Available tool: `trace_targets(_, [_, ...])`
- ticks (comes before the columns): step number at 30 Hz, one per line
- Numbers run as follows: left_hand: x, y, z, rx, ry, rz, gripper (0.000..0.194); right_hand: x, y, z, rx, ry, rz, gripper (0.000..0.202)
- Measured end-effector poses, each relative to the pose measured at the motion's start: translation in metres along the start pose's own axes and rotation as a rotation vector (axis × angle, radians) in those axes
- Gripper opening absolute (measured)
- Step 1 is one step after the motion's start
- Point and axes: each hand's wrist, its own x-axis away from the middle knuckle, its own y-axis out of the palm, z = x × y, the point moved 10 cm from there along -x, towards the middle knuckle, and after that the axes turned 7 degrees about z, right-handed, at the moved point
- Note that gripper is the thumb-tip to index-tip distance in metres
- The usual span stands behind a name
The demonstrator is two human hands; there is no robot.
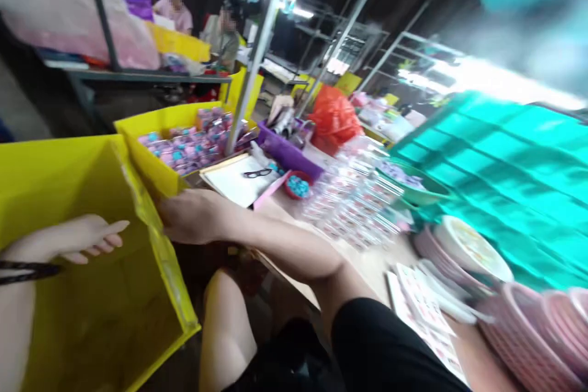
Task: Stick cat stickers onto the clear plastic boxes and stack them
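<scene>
My left hand point(92, 237) reaches over the inside of a large yellow box point(59, 162), with fingers stretched out and nothing in them. This box stands at the lower left, and no contents show in it. Against the outside of its right wall is my right hand point(193, 215), bent downward between this box and a second yellow box point(160, 116). Its fingers are hidden and blurred, so what they hold, if anything, does not show. The second box holds many small pink and blue packed items point(188, 144).
On the table right of my arm are a white sheet with glasses point(257, 173), a red bowl of blue pieces point(298, 185), clear plastic packs point(353, 196), a purple bin point(287, 150) and pink baskets point(528, 331). Metal poles point(260, 49) rise behind. Two people point(220, 37) sit farther back.
</scene>
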Motion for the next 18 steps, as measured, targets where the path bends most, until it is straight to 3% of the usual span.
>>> trace_targets(1, [0.003,0.011,0.043,-0.059,0.074,-0.020,0.055,0.052,-0.026,0.031,0.021,0.033,0.002,0.016])
trace_targets(2, [0.009,0.021,0.097,-0.067,0.224,0.021,0.050,0.109,-0.048,0.074,0.044,0.177,0.011,0.016])
trace_targets(4, [0.026,0.047,0.201,0.101,0.469,0.113,0.053,0.232,-0.088,0.176,0.067,0.663,0.155,0.014])
trace_targets(6, [0.038,0.089,0.287,0.320,0.626,0.096,0.075,0.332,-0.105,0.244,0.097,0.880,0.256,0.019])
trace_targets(8, [0.035,0.138,0.348,0.481,0.668,0.063,0.100,0.407,-0.108,0.292,0.095,1.037,0.356,0.021])
trace_targets(10, [0.017,0.193,0.379,0.610,0.544,0.008,0.115,0.457,-0.104,0.323,0.059,1.131,0.449,0.019])
trace_targets(13, [-0.003,0.258,0.404,0.743,0.428,-0.034,0.126,0.498,-0.089,0.350,-0.067,1.174,0.549,0.014])
trace_targets(16, [-0.013,0.280,0.421,0.765,0.418,0.025,0.122,0.501,-0.066,0.365,-0.280,1.113,0.570,0.014])
trace_targets(18, [-0.015,0.267,0.438,0.788,0.469,0.135,0.115,0.487,-0.052,0.368,-0.403,1.037,0.568,0.016])
